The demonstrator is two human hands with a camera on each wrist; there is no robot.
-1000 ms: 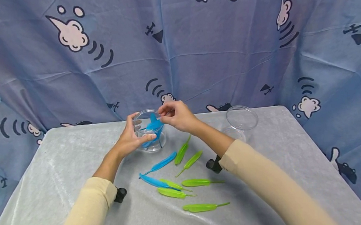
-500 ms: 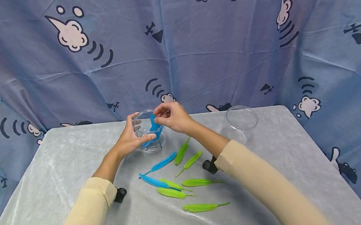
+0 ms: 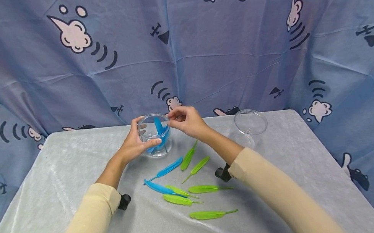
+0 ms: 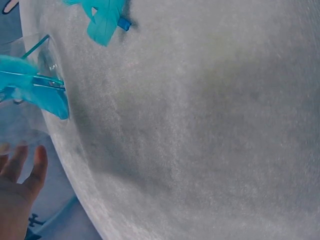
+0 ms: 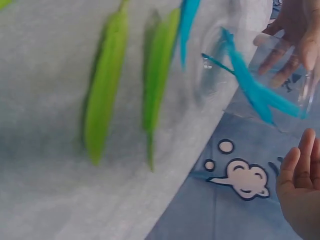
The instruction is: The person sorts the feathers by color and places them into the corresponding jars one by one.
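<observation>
My left hand (image 3: 136, 141) grips a clear jar (image 3: 157, 153) from its left side, in the head view near the table's far edge. Blue feathers (image 3: 162, 136) stand and lean inside it, their tips near the rim. At the jar's right rim is my right hand (image 3: 189, 122), fingers loosely bent, with no feather seen between them. The right wrist view has that hand (image 5: 302, 172) just beside the jar's mouth, apart from the blue feathers (image 5: 252, 90) inside. In front of the jar lie two blue feathers (image 3: 168, 168) and several green feathers (image 3: 203, 188).
A second clear jar (image 3: 250, 122) stands at the right, near the far edge of the grey-covered table (image 3: 59, 177). Behind the table hangs a blue printed curtain (image 3: 203, 76). A black wrist camera (image 3: 124, 202) sits below the left wrist.
My right hand reached left over the jar's mouth with a blue feather, then drew back right to the rim. That feather now leans inside the jar. My left hand has stayed put.
</observation>
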